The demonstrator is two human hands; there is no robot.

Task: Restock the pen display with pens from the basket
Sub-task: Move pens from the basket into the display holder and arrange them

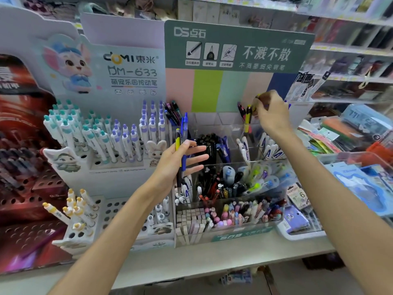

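At the top-right back slot of the clear pen display, right hand seems to pinch something small, blurred, while left hand lower-left grips upright spare pens, farther from that slot; basket not visible.
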